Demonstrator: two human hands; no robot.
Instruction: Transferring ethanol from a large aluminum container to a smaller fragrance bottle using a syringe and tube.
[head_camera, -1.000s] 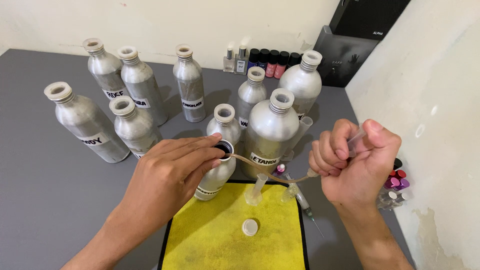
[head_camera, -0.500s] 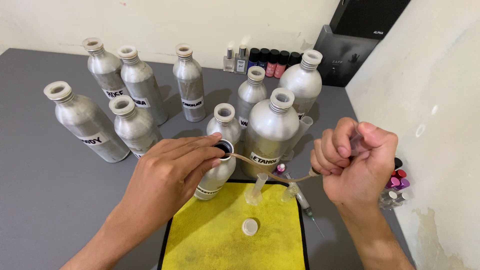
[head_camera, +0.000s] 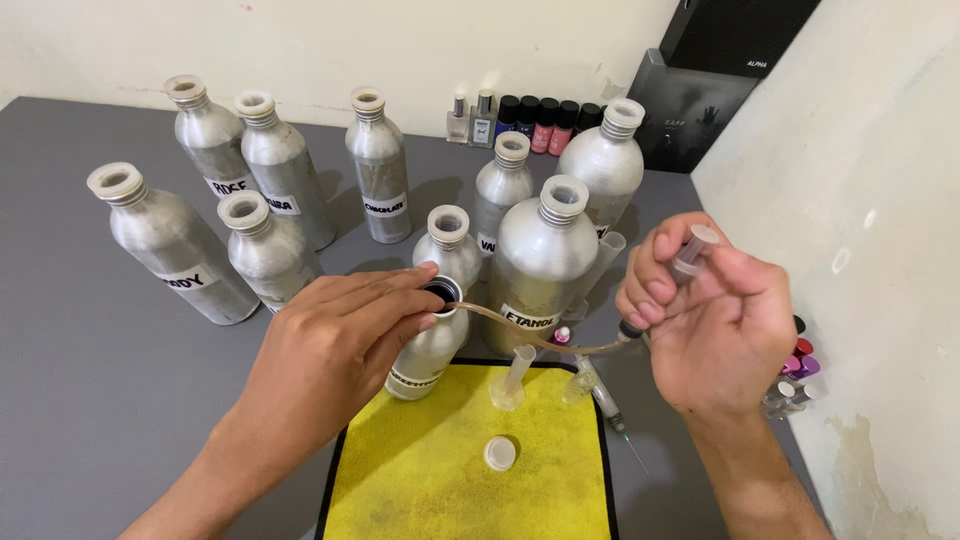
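My left hand (head_camera: 335, 345) grips the neck of an uncapped silver aluminium bottle (head_camera: 425, 355) that stands tilted at the yellow cloth's (head_camera: 440, 470) back edge. A thin tan tube (head_camera: 530, 338) runs from the bottle's mouth to a clear syringe (head_camera: 680, 262) held in my right hand (head_camera: 710, 320), thumb near the raised plunger end. A small clear measuring cylinder (head_camera: 512, 378) and a small glass vial (head_camera: 580, 382) stand on the cloth below the tube. A white cap (head_camera: 500, 453) lies on the cloth.
Several labelled silver bottles (head_camera: 270, 170) stand on the grey table (head_camera: 80, 380), the largest (head_camera: 545, 265) just behind the tube. Small perfume vials (head_camera: 525, 120) line the back wall beside a black box (head_camera: 690, 110). A second syringe (head_camera: 612, 410) lies right of the cloth. The wall (head_camera: 880, 250) is close on the right.
My right hand has opened its fist and tilted back, and the syringe's plunger end now sticks up above the fingers. The left hand and bottle have stayed put.
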